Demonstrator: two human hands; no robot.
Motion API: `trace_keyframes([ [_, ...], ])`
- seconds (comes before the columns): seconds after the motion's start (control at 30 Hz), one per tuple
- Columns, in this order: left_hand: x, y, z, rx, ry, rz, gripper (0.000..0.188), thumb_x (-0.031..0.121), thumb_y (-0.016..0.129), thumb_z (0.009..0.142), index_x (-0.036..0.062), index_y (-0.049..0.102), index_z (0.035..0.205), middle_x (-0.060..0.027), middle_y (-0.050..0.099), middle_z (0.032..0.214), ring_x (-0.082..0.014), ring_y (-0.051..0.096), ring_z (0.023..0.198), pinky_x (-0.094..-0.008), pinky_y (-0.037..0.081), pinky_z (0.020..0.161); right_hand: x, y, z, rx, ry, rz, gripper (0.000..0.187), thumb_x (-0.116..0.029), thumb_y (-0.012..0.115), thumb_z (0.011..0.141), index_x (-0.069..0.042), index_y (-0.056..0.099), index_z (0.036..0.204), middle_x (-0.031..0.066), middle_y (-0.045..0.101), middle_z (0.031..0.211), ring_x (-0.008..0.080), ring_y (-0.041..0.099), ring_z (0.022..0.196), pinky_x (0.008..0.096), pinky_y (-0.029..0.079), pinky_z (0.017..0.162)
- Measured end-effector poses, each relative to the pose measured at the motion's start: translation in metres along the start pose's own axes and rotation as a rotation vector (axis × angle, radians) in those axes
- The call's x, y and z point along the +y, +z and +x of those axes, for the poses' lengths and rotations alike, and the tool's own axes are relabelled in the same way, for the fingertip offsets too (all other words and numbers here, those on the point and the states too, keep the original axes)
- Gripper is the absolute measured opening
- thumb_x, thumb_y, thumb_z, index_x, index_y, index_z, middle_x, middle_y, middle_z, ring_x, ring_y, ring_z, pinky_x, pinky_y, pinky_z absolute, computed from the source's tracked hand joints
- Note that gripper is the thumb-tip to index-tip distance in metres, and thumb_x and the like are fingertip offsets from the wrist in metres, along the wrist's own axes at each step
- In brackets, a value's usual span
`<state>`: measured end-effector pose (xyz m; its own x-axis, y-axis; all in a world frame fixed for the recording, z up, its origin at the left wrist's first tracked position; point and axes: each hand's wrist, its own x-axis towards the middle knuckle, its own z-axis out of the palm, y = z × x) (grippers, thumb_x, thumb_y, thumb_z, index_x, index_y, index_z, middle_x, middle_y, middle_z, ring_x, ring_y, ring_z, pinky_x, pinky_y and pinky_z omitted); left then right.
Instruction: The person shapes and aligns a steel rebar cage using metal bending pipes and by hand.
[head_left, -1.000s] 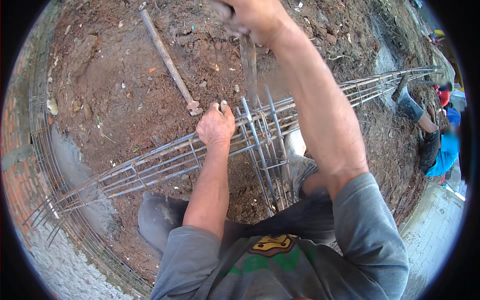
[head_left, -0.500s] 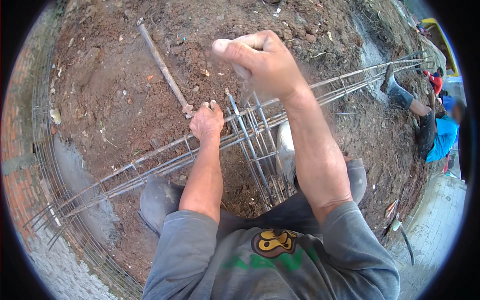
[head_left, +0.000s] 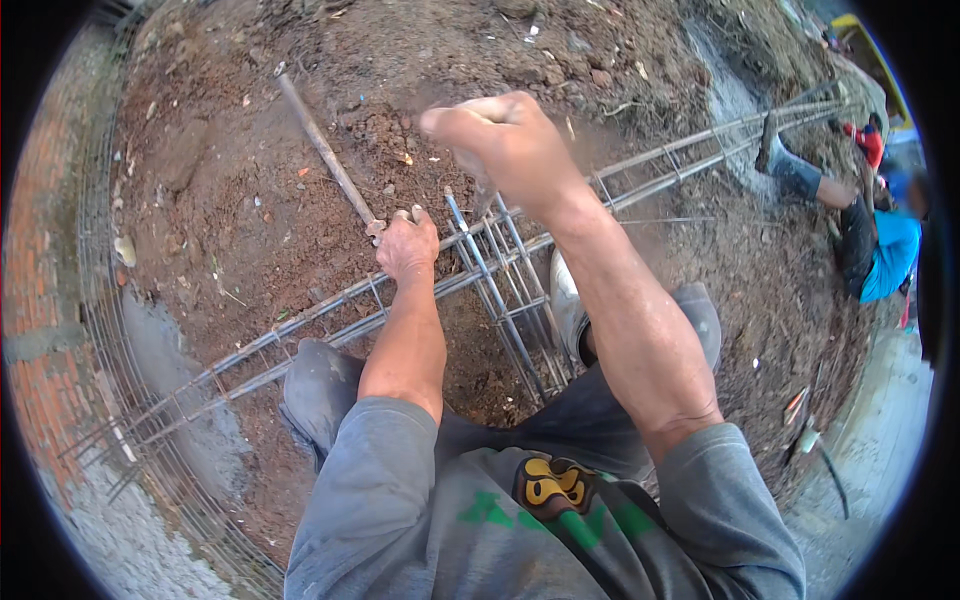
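Across bare brown earth [head_left: 230, 200], a long steel cage [head_left: 340, 299] is stretched at a slant before the person and is met by a shorter cage [head_left: 495, 293] reaching back toward the body. The long cage's far edge appears to be gripped by the left hand [head_left: 408, 243], just beside the head of a long-handled tool [head_left: 328, 150]. The right hand [head_left: 520, 145] is held apart, raised over the crossing with fingers curled; whether anything is clasped there cannot be told. By its look, the steelwork is judged heavy, stiff yet springy along its span, and best held by lengthwise bars near a cross-piece, clear of the protruding ends.
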<state>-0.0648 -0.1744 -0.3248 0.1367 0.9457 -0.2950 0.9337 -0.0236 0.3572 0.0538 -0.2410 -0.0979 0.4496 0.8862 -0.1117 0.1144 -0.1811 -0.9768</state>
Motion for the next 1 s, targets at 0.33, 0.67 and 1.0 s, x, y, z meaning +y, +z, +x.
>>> trace_keyframes([
  [0.33, -0.005, 0.007, -0.004, -0.08, -0.054, 0.055, 0.045, 0.052, 0.052, 0.096, 0.0134, 0.074, 0.106, -0.0192, 0.073, 0.101, -0.0369, 0.07, 0.1, -0.0491, 0.053, 0.091, 0.02, -0.009, 0.005, 0.0, -0.068, -0.01, 0.032, -0.032, 0.069, 0.085, 0.0, 0.073, 0.082, 0.0021, 0.061, 0.061, 0.0104, 0.055, 0.06, 0.0313, 0.044, 0.057],
  [0.67, 0.001, -0.001, 0.01, -0.236, -0.056, -0.026, 0.04, 0.046, 0.053, 0.097, 0.0094, 0.07, 0.102, -0.0208, 0.073, 0.096, -0.0388, 0.071, 0.094, -0.0503, 0.055, 0.086, 0.031, 0.023, 0.054, 0.186, -0.138, 0.073, 0.046, -0.03, 0.068, 0.091, -0.01, 0.054, 0.051, -0.0073, 0.042, 0.048, 0.0036, 0.037, 0.046, 0.0272, 0.027, 0.044],
  [1.0, -0.003, 0.001, 0.012, -0.24, -0.04, -0.057, 0.039, 0.043, 0.054, 0.096, 0.0082, 0.069, 0.102, -0.0203, 0.074, 0.097, -0.0383, 0.072, 0.094, -0.0495, 0.056, 0.084, -0.063, 0.024, 0.068, 0.204, -0.358, 0.093, 0.038, -0.026, 0.062, 0.095, -0.01, 0.059, 0.061, -0.0048, 0.043, 0.049, 0.0086, 0.039, 0.039, 0.0275, 0.029, 0.038],
])
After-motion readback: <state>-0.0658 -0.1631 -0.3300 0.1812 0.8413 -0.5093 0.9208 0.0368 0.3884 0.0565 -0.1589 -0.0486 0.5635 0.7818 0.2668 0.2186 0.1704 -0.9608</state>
